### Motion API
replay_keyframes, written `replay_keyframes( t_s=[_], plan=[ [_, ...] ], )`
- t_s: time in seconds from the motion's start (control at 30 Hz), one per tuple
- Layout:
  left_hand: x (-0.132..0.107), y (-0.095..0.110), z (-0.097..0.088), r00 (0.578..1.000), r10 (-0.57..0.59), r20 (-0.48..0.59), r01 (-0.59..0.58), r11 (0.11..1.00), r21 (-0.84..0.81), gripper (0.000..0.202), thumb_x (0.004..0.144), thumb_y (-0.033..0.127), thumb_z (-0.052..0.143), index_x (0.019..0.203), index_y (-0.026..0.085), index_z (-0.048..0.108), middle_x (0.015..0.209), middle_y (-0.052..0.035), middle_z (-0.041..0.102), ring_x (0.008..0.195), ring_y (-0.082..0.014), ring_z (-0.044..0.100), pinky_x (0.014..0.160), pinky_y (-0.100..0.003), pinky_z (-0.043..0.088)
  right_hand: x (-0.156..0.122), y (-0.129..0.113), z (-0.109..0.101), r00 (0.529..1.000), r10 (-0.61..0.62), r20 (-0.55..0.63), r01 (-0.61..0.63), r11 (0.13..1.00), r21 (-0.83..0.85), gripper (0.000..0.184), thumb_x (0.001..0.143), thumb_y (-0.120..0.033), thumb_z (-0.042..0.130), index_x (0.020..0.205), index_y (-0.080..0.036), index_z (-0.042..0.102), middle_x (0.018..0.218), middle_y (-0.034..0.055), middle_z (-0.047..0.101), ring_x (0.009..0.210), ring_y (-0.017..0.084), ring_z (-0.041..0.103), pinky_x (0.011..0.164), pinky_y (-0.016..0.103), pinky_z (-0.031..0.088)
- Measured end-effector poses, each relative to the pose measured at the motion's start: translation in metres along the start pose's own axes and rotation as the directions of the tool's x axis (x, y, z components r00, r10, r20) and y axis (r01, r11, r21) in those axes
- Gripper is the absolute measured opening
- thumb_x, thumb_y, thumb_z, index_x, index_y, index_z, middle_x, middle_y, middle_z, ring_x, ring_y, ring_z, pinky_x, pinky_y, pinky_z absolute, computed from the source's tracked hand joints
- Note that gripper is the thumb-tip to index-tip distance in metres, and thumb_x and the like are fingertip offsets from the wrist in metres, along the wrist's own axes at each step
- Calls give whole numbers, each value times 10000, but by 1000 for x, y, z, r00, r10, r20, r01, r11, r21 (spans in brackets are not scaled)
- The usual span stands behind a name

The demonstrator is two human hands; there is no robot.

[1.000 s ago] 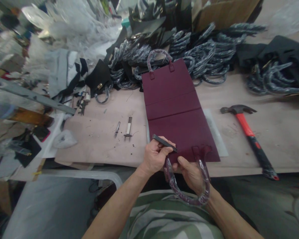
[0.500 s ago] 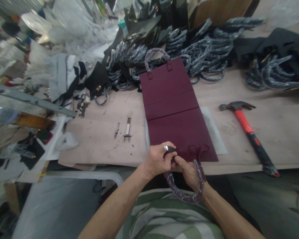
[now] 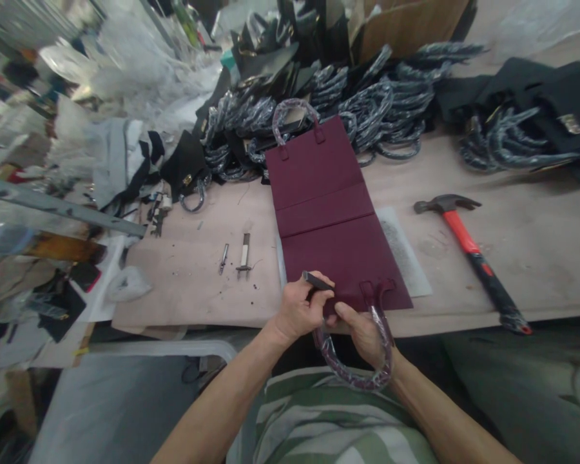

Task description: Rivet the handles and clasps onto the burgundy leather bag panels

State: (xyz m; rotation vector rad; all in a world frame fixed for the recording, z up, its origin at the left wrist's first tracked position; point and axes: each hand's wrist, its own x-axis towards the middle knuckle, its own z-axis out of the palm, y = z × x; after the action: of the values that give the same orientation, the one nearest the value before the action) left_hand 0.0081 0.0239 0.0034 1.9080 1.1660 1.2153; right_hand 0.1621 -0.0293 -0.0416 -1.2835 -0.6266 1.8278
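A burgundy bag panel point(image 3: 321, 193) lies unfolded on the table, its near edge at the table's front. My left hand point(image 3: 303, 308) grips a short dark stick-like tool point(image 3: 318, 281) that points over the panel's near left corner. With thumb and fingers my right hand point(image 3: 365, 332) pinches the panel's near edge close to the left fingertips. The plastic-wrapped near handle point(image 3: 352, 379) loops down around my right hand, one tab point(image 3: 368, 293) lying on the panel. What sits between the fingertips is hidden. A second wrapped handle point(image 3: 294, 104) stands at the far end.
A claw hammer point(image 3: 468, 248) lies to the right. Two small metal tools, one two-pronged point(image 3: 244, 256) and one slim point(image 3: 223, 259), rest to the left. Black bag parts with wrapped handles point(image 3: 372, 109) are heaped along the back. A pale sheet point(image 3: 401, 251) shows under the panel.
The dark tool in my left hand has tilted, its upper end swinging left so more of its length shows. My right hand stays at the panel's edge. The whole view has shifted slightly.
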Motion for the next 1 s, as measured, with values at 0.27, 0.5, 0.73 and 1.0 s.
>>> replay_keyframes(
  t_s=[0.27, 0.5, 0.73, 1.0],
  plan=[
    [4, 11, 1, 956, -294, 16, 284, 905, -316, 76, 877, 178, 676, 951, 165, 663, 920, -53, 783, 819, -157, 754, 784, -246, 613, 3, -1, 3, 1000, -13, 9, 13, 1000, 2, 601, 645, -756, 784, 639, -156, 753, 741, 109, 736, 808, 276, 689, 1047, 530, 472],
    [6, 12, 3, 965, -259, 30, 259, 936, -241, 71, 863, 189, 673, 927, 161, 686, 907, -52, 783, 809, -165, 754, 754, -251, 623, 2, -3, 4, 999, -18, 28, 18, 1000, -6, 614, 647, -773, 771, 644, -159, 758, 765, 113, 744, 860, 288, 693, 1096, 529, 423],
    [7, 14, 6, 984, -178, 8, 177, 973, -147, 75, 877, 182, 651, 934, 175, 700, 899, -36, 772, 805, -151, 741, 770, -243, 608, 1, -6, 5, 999, -40, 17, 41, 999, -33, 618, 661, -778, 751, 646, -160, 741, 761, 114, 739, 826, 278, 699, 999, 492, 502],
    [15, -3, 10, 985, -162, 50, 165, 984, -67, 58, 883, 181, 631, 934, 178, 659, 875, -26, 740, 773, -144, 715, 755, -246, 583, 6, -16, 14, 997, 7, 79, 2, 993, -114, 570, 697, -719, 722, 658, -152, 675, 628, 77, 674, 594, 197, 636, 631, 342, 555]
  ],
)
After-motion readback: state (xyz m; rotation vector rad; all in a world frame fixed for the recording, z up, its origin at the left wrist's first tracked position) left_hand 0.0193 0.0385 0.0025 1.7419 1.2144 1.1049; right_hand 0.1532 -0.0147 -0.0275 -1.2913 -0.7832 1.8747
